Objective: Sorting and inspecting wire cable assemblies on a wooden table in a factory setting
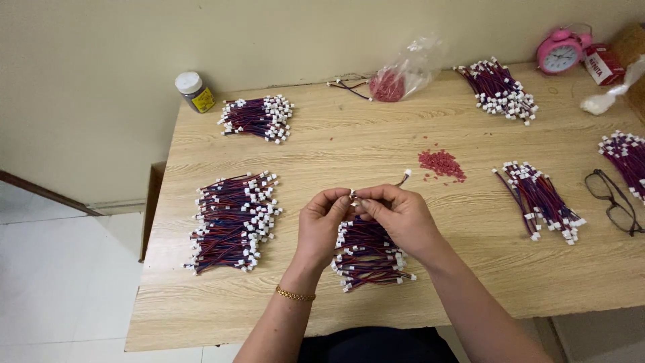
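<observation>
My left hand (321, 225) and my right hand (396, 215) meet over the wooden table (376, 148). Together their fingertips pinch one short wire lead (402, 179) with a white connector sticking out to the upper right. Under my hands lies a small pile of red-and-blue wire leads (369, 259) with white connectors. A little heap of small red pieces (441, 163) sits just right of my hands. A gold bracelet circles my left wrist.
Other bundles of the same leads lie at left (232, 218), back left (259, 117), back right (500, 91), right (541, 198) and far right (625, 154). A plastic bag of red pieces (403, 74), a small jar (193, 91), a pink alarm clock (560, 52) and black glasses (615, 202) stand around.
</observation>
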